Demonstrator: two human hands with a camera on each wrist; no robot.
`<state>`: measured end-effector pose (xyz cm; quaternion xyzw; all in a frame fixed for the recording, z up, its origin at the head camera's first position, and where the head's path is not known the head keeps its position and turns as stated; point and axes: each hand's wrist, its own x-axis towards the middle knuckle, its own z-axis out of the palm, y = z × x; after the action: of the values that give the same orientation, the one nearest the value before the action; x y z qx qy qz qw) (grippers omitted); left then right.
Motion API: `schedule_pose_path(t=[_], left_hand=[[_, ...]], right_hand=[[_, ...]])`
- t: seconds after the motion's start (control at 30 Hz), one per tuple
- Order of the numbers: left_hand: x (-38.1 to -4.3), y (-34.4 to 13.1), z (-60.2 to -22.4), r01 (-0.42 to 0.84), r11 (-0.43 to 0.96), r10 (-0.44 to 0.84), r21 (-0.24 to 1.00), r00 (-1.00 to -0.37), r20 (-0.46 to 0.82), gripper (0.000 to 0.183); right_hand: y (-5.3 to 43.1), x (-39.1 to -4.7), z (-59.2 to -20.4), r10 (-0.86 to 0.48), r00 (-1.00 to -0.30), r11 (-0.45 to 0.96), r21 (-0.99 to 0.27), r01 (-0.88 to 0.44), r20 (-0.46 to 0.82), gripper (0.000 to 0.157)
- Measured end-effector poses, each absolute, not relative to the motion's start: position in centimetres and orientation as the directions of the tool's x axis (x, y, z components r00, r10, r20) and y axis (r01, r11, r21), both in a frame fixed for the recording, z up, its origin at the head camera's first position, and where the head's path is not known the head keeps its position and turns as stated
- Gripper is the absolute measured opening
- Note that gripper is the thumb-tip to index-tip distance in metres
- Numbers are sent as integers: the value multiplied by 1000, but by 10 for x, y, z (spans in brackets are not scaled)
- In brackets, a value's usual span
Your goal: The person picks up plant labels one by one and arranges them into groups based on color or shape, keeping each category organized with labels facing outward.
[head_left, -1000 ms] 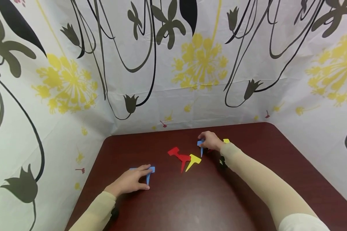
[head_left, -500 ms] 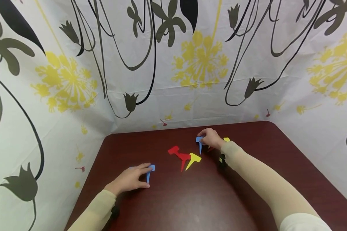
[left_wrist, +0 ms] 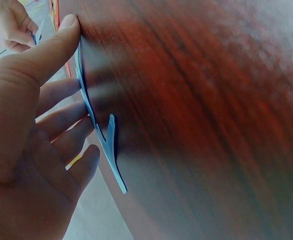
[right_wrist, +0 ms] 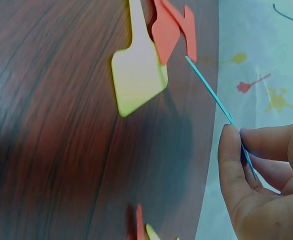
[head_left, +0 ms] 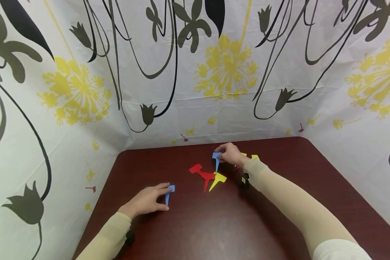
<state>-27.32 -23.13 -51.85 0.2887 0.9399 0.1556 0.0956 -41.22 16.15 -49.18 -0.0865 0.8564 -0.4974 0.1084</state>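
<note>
My right hand (head_left: pixel 230 153) pinches a blue T-shaped plant label (head_left: pixel 217 160) between thumb and fingers, above the table; its pointed stem hangs down. In the right wrist view this blue label (right_wrist: pixel 214 95) appears edge-on. My left hand (head_left: pixel 147 201) rests on the table with fingers spread over blue plant labels (head_left: pixel 167 196), partly hidden beneath it. In the left wrist view the fingers touch the blue label pieces (left_wrist: pixel 111 155), lying flat, and the thumb lies near one end. Between the hands lie a yellow plant label (head_left: pixel 219 178) and red plant labels (head_left: pixel 207 177), touching each other.
More yellow labels (head_left: pixel 255 156) and a red one (head_left: pixel 236 168) lie beside and partly behind my right wrist. The dark red-brown table (head_left: pixel 195 224) has its far edge against a white floral-printed sheet (head_left: pixel 182 90).
My right hand has moved left with the blue plant label, from beside the yellow label to above its wide end. The left hand has stayed in place.
</note>
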Motion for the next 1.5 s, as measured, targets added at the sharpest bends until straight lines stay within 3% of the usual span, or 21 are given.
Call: schedule_pose_path(t=[0.47,1.13,1.5], left_hand=[[-274,-231,-519,516,788,572,336,-815,-90,77],[-276,-229,-518,504,803,560,319,-822,-109,77],[-275,-229,-517,501,803,558,324,-823,-108,76]], right_hand=[[130,-402,-498,-343,-932,382,-924,-20,-121,26],[85,-374,-510,-472,-874,409,-907,-101,-115,22],[74,-367,-517,-514,-853,424,-891,-160,-92,28]])
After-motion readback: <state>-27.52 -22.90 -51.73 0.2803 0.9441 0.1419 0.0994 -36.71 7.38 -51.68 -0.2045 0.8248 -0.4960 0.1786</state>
